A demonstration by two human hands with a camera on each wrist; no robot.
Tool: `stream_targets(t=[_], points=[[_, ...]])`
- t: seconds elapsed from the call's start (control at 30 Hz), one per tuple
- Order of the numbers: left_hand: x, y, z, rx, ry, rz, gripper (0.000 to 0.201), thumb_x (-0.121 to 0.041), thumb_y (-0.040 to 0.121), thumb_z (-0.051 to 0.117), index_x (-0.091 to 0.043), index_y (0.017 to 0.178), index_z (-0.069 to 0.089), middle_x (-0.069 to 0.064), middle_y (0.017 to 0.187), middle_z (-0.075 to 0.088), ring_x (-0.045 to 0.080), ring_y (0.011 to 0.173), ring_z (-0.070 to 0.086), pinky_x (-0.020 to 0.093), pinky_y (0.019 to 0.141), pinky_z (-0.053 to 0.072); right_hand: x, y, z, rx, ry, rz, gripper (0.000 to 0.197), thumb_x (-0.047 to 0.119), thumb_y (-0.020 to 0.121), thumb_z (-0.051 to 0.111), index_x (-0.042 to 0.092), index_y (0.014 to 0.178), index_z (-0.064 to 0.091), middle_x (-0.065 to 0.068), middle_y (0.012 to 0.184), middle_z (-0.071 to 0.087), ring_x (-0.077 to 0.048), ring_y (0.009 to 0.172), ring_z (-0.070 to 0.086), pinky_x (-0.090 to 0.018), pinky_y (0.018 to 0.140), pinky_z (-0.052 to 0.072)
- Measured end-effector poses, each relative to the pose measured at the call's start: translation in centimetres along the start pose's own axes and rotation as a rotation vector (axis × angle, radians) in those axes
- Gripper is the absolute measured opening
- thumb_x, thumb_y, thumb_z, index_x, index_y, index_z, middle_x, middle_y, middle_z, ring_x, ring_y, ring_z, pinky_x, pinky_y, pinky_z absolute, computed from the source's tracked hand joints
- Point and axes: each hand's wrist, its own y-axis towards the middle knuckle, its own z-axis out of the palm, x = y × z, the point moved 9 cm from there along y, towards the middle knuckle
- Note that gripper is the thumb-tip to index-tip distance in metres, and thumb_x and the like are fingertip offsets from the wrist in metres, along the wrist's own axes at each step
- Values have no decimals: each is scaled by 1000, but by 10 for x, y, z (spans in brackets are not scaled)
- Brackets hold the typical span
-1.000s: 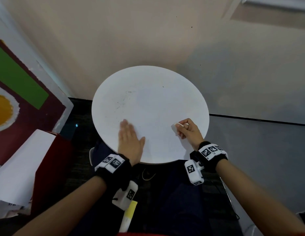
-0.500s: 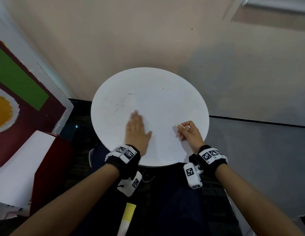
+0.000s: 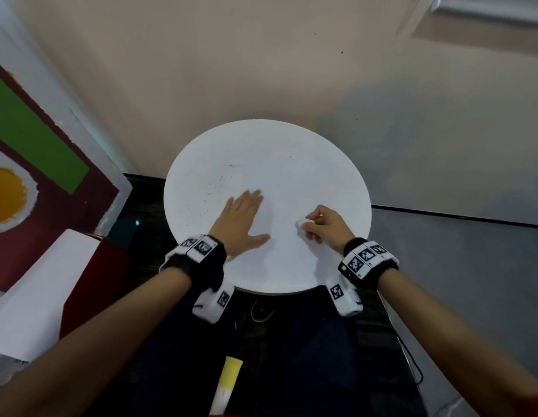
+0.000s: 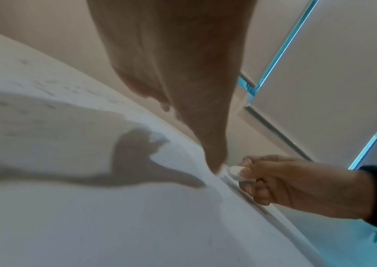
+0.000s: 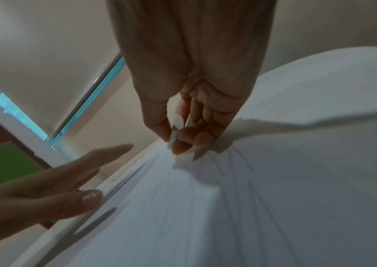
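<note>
A round white table stands in front of me against the wall. My left hand lies flat, palm down, on its near left part, fingers straight and spread. My right hand pinches a small white eraser between thumb and fingertips and holds its tip on the surface. The right wrist view shows the eraser touching a white sheet with faint pencil lines. In the left wrist view the eraser sits just beyond my left thumb tip. Dark crumbs speckle the table's left part.
A coloured board leans at the left. Below it stands a red box topped with white paper. A yellow and white tube lies on my lap. A thin cable runs along the floor at the right.
My left hand has slid forward and slightly right across the table, away from the near edge. My right hand has kept the eraser and barely shifted.
</note>
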Motion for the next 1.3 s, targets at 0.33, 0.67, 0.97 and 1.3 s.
stream_targets(t=[0.33, 0.67, 0.97, 1.3], points=[[11, 35, 31, 110, 19, 101, 131, -90, 61, 49, -18, 155, -6, -9, 160, -17, 11, 147, -15, 39, 121, -4, 45, 24, 57, 78, -225, -136, 28, 1, 83, 64, 16, 70, 44, -6, 58, 54, -20, 53, 53, -32, 60, 48], [36, 39, 22, 283, 169, 176, 116, -80, 69, 56, -32, 154, -6, -15, 159, -16, 14, 148, -11, 50, 119, -3, 36, 12, 42, -158, -448, -149, 14, 8, 86, 59, 11, 83, 46, -5, 72, 51, -19, 61, 45, -27, 55, 33], [25, 49, 15, 196, 131, 162, 108, -77, 70, 59, -24, 153, 15, -10, 162, 0, 16, 148, -4, 46, 119, -3, 33, 11, 40, -205, -439, -161, 12, 11, 88, 55, 11, 82, 45, -4, 69, 51, -22, 64, 47, -33, 60, 41], [0, 65, 24, 300, 158, 250, 113, -73, 69, 65, -37, 153, -2, -12, 160, -17, 23, 147, -18, 47, 117, -6, 26, 9, 44, -174, -318, -117, 16, 14, 88, 61, 14, 82, 46, 1, 67, 54, -15, 60, 50, -29, 60, 40]])
